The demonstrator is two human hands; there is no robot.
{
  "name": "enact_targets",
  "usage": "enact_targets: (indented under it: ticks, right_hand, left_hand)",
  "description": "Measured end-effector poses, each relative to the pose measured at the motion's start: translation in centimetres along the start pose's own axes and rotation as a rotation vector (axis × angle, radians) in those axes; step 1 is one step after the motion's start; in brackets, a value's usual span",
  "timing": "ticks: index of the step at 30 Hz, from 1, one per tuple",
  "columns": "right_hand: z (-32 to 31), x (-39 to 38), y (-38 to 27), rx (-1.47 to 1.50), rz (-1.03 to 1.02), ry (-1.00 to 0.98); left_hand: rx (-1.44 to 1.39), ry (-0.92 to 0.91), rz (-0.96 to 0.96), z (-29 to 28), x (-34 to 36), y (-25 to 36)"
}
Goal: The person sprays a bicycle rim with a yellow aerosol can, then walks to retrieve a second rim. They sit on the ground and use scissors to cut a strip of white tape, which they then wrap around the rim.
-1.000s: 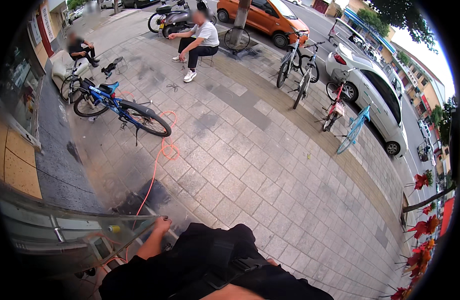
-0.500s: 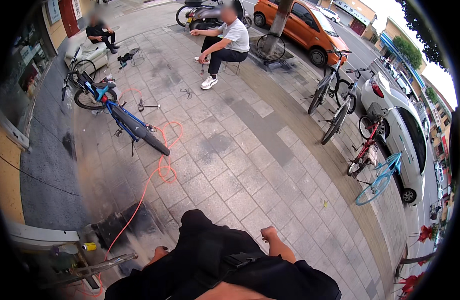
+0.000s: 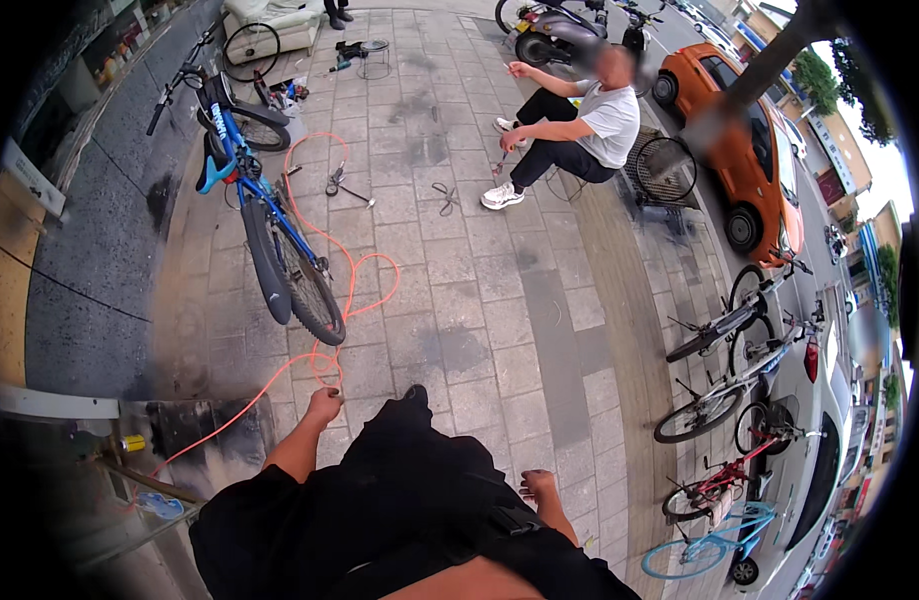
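My left hand [image 3: 325, 406] hangs beside my black clothing, its fingers curled in, and nothing shows in it. In the picture it overlaps the edge of an orange hose [image 3: 395, 283] that lies looped on the paving below. Lower right, my right hand [image 3: 538, 485] hangs at my side, fingers loosely apart and dark at the tips, with nothing in it. Ahead on the left stands a blue bicycle [image 3: 242, 185], its rear wheel toward me and close to the hose. Neither hand touches the bicycle.
A seated person in a white shirt [image 3: 610, 125] holds a small tool. Tools [image 3: 350, 188] lie on the paving beyond the hose. Several parked bicycles [image 3: 720, 490], an orange car [image 3: 730, 150] and a white car [image 3: 820, 460] line the right. A pale sofa [image 3: 285, 22] stands far left.
My view has turned and moved forward, so the blue bicycle and seated person appear nearer. My left hand has swung forward into fuller view; my right hand sits lower in the picture.
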State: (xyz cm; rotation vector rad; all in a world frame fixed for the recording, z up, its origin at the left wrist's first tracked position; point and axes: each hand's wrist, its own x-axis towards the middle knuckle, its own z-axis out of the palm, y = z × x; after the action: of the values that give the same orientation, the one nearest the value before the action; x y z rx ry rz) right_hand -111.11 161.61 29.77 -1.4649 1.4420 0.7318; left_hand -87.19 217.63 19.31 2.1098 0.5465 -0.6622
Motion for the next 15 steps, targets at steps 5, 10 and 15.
enact_targets:
  ticks: [5,10,15]
  right_hand:
    - [-3.6,0.9,-11.0,-0.232,-0.226,0.023]
    - [-7.9,10.5,-25.7,-0.470,-0.367,-0.034]
    - [-11.2,17.7,-46.7,-0.489,-0.279,-0.054]
  left_hand:
    - [-0.285,-0.010,0.427,-2.4,7.2,34.5]
    - [-0.411,0.091,0.420,-0.6,14.9,43.6]
    - [-0.059,0.280,-0.203,7.4,15.0,32.9]
